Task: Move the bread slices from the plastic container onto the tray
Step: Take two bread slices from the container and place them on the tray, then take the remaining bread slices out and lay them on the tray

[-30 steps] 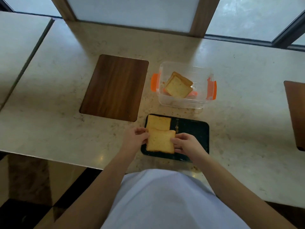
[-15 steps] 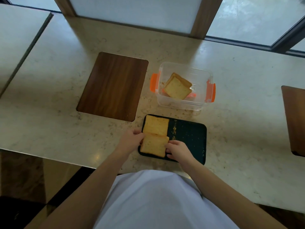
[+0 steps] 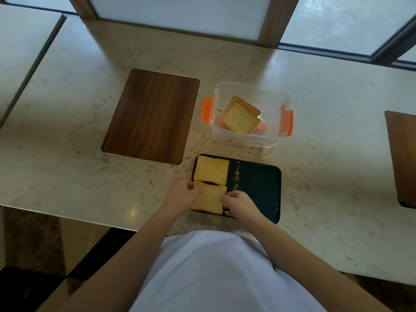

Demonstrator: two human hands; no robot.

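A dark green tray lies near the counter's front edge, with crumbs on its bare right half. Two bread slices lie on its left half: a far slice and a near slice. My left hand pinches the near slice's left edge and my right hand pinches its right edge, with the slice resting flat on the tray. Behind the tray stands a clear plastic container with orange clips, holding a small stack of bread slices.
A brown wooden board lies on the marble counter left of the container. Another brown board shows at the right edge. The counter's front edge runs just below the tray, close to my white shirt.
The near slice has come down toward the tray's front left corner and now lies flat below the far slice. Both hands moved with it and stay on its edges.
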